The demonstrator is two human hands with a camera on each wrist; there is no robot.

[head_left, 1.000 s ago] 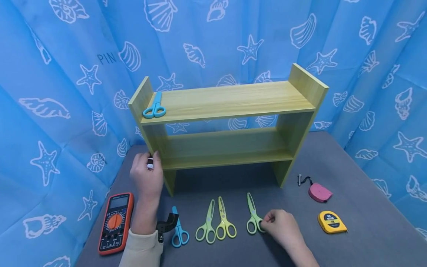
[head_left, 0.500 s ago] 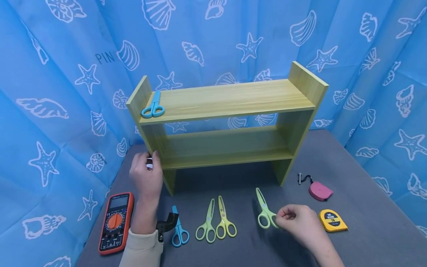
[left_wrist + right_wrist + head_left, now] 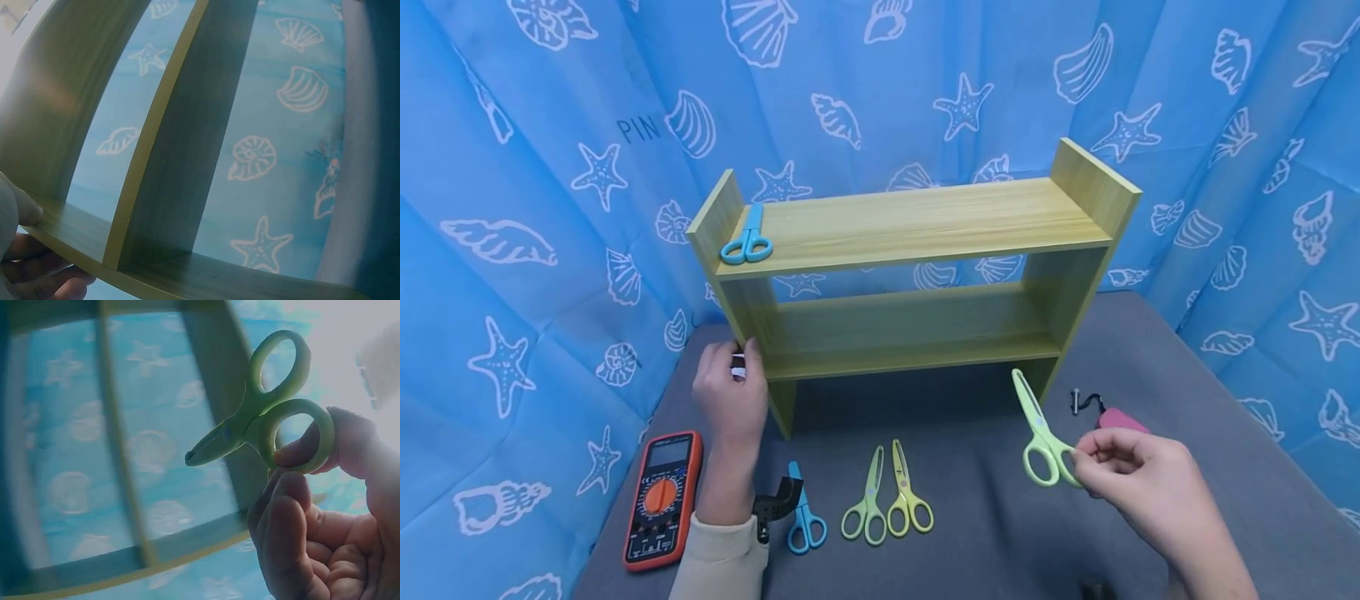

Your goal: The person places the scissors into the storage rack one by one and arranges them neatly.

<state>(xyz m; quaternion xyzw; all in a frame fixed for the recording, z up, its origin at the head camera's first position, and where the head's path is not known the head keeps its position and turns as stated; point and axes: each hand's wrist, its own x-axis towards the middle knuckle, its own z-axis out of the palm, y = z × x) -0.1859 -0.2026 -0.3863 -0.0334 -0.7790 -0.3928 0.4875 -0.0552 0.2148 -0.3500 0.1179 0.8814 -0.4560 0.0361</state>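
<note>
Green scissors (image 3: 1040,437) hang in the air in front of the shelf's right side, blades pointing up and left. My right hand (image 3: 1138,475) pinches one of their handle rings between thumb and fingers; the right wrist view shows the pinched ring of the scissors (image 3: 325,434) close up. My left hand (image 3: 730,387) grips the left side panel of the wooden shelf (image 3: 895,262). In the left wrist view, the thumb (image 3: 28,209) lies on the inner face of that panel, with the fingers on its outer side. Blue scissors (image 3: 747,237) lie on the top board at its left end.
On the grey table, blue scissors (image 3: 805,517), green scissors (image 3: 868,504) and yellow scissors (image 3: 906,496) lie before the shelf. A red multimeter (image 3: 662,500) is at left. A pink tape measure (image 3: 1120,419) sits at right, partly behind my right hand. A patterned blue curtain (image 3: 880,83) hangs behind.
My right hand has lifted the green scissors off the table and carried them up and to the right. It now covers the yellow tape measure. My left hand stays on the shelf.
</note>
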